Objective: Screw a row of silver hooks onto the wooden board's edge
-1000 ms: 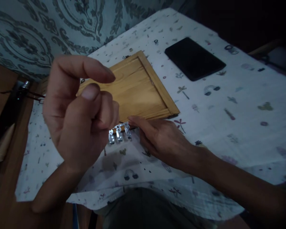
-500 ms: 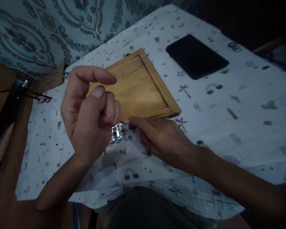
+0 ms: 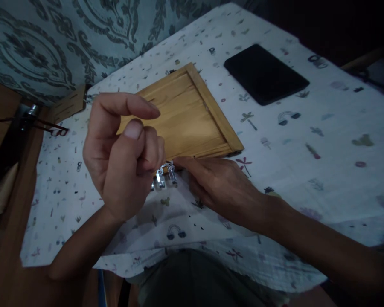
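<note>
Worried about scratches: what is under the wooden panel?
A white printed cloth shows around the wooden panel; the part directly beneath is covered. Metal hooks stick out at its near edge.

Counted were: one panel (image 3: 185,115), two clips (image 3: 165,175) showing (the row was part hidden), one tablet (image 3: 265,74), one pair of glasses (image 3: 56,130), one left hand (image 3: 121,157), one right hand (image 3: 217,183).

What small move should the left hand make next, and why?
Probably lower the left hand toward the metal hooks at the wooden board's near edge. It hovers pinched just above them, while the right hand rests its fingertips beside them on that edge.
</note>
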Demonstrator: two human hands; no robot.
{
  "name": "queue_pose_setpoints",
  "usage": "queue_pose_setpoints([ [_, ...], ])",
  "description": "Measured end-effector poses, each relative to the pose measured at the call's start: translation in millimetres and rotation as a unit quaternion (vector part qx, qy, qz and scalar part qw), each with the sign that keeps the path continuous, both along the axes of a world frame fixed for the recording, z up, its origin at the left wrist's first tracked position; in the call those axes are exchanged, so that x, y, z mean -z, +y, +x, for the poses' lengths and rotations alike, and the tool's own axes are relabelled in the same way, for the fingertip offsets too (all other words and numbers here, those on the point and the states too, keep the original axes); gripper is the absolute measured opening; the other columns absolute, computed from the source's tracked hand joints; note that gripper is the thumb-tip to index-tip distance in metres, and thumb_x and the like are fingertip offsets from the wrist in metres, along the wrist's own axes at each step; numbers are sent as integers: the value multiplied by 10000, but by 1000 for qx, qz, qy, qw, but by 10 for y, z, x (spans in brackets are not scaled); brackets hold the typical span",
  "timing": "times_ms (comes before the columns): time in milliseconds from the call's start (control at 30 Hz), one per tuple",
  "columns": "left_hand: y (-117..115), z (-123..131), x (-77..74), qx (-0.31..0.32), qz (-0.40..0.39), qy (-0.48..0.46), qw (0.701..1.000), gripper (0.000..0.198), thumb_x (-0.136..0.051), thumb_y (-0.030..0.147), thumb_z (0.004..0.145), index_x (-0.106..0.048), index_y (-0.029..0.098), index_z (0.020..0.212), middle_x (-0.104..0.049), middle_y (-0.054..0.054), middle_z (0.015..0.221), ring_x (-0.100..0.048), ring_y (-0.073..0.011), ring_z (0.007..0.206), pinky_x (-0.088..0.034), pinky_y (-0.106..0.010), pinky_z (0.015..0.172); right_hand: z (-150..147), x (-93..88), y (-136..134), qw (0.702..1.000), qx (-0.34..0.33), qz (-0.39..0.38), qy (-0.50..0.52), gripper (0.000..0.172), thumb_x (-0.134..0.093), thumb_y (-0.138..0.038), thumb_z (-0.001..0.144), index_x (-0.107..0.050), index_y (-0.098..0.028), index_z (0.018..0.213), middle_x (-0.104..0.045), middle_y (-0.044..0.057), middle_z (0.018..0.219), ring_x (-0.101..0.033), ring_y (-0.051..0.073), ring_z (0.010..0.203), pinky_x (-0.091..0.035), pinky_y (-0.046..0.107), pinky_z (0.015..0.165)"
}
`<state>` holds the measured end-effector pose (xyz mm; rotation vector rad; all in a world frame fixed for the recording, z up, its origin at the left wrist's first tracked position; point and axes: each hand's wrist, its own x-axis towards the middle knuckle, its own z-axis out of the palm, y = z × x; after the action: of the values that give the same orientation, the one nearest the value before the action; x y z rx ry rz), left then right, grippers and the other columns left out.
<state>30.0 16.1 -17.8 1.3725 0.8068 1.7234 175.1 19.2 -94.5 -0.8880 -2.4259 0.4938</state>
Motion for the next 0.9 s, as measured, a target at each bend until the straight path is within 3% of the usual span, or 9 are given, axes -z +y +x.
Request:
queue_pose_setpoints([
  [333,-23,-3,-34,-45,-28,-2,999,245,-412,11,842,-611,121,753,-603,8,765,-341,13,353,-295,-163,332,-4,4,-4,1000,-7,-11,-2,295,-391,-122,884,-573,-149,1114,-711,86,900,-629,190,703,-420,290,604],
  [667,-31,-36,-36,-19,-26,9,999,197,-444,15,844,-586,129,770,-561,24,746,-345,10,347,-313,-169,328,1,6,8,1000,-5,-15,-8,293,-400,-119,864,-592,-156,1082,-717,86,933,-643,194,745,-442,296,640],
  [900,-45,-6,-55,-45,-42,2,998,264,-410,18,839,-618,147,740,-557,23,704,-304,-4,349,-287,-186,325,-8,9,5,1000,-5,-8,-2,298,-381,-132,886,-594,-144,1094,-719,92,914,-652,210,731,-446,308,626],
])
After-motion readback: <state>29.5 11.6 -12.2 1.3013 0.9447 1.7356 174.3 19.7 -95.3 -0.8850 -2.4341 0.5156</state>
